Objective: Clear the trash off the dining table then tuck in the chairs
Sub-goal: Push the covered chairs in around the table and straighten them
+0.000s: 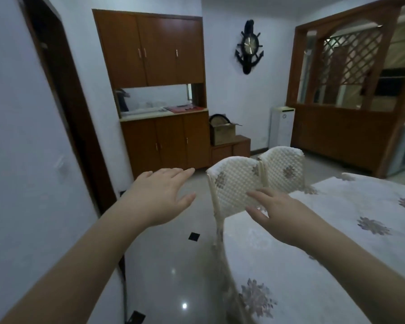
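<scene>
The dining table (pixel 337 242) fills the right side under a white cloth with grey flower prints. Two chairs with cream quilted covers stand side by side at its far left edge, the nearer chair (pixel 234 181) and the farther chair (pixel 283 170). My left hand (pixel 159 195) hovers over the floor to the left of the nearer chair, fingers straight, holding nothing. My right hand (pixel 274 213) is stretched out flat in front of the nearer chair's back, above the table's edge, holding nothing. No trash shows on the visible part of the table.
A brown wooden cabinet (pixel 164 108) stands against the far wall, with a low unit and a box (pixel 222 133) beside it. A white appliance (pixel 281 126) and a wooden lattice partition (pixel 351 90) are at the right. A dark doorway (pixel 63 90) is on the left; glossy tiled floor (pixel 173 265) lies between.
</scene>
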### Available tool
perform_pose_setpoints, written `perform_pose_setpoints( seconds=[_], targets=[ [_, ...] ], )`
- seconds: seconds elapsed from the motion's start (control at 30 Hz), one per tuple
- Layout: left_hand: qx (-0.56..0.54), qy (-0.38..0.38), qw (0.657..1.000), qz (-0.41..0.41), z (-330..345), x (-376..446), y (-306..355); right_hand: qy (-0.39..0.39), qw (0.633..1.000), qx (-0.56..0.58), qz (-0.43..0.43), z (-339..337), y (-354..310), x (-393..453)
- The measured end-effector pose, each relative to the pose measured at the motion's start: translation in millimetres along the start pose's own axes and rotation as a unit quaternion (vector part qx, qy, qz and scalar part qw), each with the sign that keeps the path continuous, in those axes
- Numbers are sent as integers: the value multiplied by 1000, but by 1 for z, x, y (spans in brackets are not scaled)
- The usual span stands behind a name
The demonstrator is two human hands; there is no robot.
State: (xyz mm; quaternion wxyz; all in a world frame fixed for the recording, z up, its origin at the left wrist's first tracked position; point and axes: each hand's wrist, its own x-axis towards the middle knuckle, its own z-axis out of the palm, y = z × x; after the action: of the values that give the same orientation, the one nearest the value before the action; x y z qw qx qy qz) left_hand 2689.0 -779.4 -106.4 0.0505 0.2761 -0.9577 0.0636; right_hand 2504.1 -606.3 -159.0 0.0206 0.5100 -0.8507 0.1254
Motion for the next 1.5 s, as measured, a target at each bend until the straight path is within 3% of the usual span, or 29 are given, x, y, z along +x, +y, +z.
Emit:
perform_pose_setpoints(
  seconds=[0.13,0.23,0.3,0.53,0.9,1.17,1.5],
  targets=[
    [42,24,998,-36,-7,42,-28,-13,999,-11,-34,-7,1,57],
    [54,52,996,-52,-18,73,-44,-46,995,76,-44,-19,7,109],
    [51,68,995,-59,-27,93,-57,-23,993,101,-55,-28,8,146],
    [37,101,988,-115,-15,138,-110,-24,993,42,-107,-25,-23,257],
    [47,142,975,-161,13,226,-252,87,972,-43,-212,17,-121,423],
    [38,176,968,-174,37,318,-331,136,967,-64,-206,42,-173,531],
    [38,191,971,-140,93,488,-386,172,972,-107,-122,84,-118,680]
  ],
)
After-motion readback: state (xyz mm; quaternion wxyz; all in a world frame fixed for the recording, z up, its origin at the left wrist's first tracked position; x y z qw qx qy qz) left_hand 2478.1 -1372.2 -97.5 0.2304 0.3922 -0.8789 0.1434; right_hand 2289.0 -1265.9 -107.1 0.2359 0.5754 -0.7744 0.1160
